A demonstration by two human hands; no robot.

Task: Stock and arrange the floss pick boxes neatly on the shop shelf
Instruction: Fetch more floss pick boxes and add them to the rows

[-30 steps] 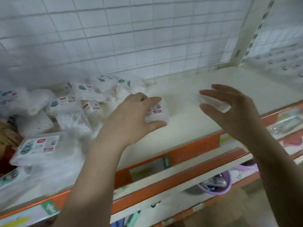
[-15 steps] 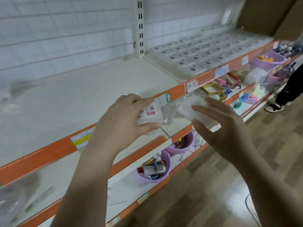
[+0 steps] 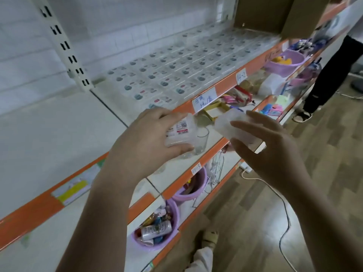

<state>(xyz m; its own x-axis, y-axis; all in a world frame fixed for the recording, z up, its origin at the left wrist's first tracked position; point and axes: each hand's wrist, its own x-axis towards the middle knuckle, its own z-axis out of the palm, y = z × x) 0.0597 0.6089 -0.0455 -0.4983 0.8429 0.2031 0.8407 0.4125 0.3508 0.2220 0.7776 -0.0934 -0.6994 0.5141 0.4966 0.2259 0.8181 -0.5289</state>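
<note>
I'm holding one floss pick box [image 3: 181,132] in left hand [image 3: 149,142], another box [image 3: 233,126] in right hand [image 3: 269,146], both grips clamped; aiming for the stocked rows [image 3: 176,75] at 1 o'clock, labels up, edges flush.

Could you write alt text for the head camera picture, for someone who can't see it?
Each hand, left hand and right hand, grips a clear floss pick box, held in front of an orange-edged shop shelf carrying neat rows of boxes.
</note>
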